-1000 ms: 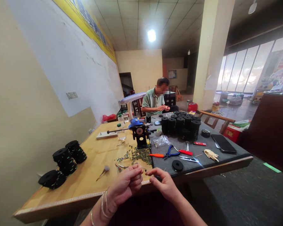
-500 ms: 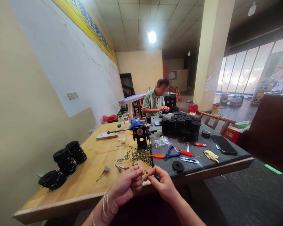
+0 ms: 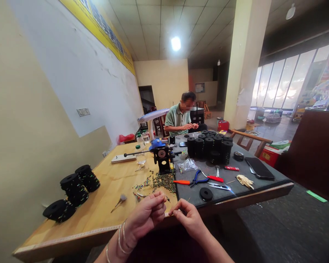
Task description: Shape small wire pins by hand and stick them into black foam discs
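Observation:
My left hand (image 3: 152,208), with bangles on its wrist, is closed in a pinch above the table's front edge. A tiny dark bead-like piece (image 3: 168,199) shows just beside its fingertips; how it hangs there is too fine to make out. Close by on the right and a little lower, my right hand (image 3: 186,217) is also pinched shut. A thin pale sliver (image 3: 189,199) sticks up behind its fingers; what the fingertips grip is too small to name. Past the hands lies a pile of small dark and coloured pieces (image 3: 164,182) on the wooden tabletop (image 3: 104,193).
A black winding machine (image 3: 162,160) stands mid-table. Black foam spools stand at left (image 3: 80,182) and back right (image 3: 208,146). Blue-handled pliers (image 3: 199,178), an orange-handled tool (image 3: 181,182), scissors-like snips (image 3: 219,186) and a phone (image 3: 260,168) lie on the grey mat. Another person (image 3: 179,118) sits opposite.
My right hand has moved slightly down and away from my left fingertips, widening the gap. The dark bead-like piece now shows beside the left hand. The view has shifted a little.

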`<state>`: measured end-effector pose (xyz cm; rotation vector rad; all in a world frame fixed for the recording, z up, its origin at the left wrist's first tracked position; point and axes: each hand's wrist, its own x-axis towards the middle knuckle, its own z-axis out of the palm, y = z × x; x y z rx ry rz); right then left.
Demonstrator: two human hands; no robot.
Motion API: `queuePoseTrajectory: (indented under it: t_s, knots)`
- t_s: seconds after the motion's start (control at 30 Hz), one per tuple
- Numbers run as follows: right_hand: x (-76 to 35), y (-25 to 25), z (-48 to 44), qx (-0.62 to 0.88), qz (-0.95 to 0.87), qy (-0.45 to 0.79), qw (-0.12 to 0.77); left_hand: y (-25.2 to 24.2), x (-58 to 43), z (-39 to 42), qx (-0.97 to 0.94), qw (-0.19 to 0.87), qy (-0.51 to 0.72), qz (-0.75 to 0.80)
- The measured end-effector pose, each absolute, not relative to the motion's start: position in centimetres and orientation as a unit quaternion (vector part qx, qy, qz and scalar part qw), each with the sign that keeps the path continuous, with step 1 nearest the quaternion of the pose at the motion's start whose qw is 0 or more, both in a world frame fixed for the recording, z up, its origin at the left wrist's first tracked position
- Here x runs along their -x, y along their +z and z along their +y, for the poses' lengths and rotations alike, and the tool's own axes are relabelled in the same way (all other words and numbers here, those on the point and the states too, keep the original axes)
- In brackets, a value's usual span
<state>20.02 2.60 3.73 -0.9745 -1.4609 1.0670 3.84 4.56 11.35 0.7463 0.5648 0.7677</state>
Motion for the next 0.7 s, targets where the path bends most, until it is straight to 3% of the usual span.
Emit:
queuePoseTrajectory:
  t_s: [0.7]
  knots:
    - [-19.7, 6.2, 2.8, 0.386, -0.639, 0.385, 0.542, 10.6, -3.9, 4.8, -0.35, 0.839, 0.332, 0.253]
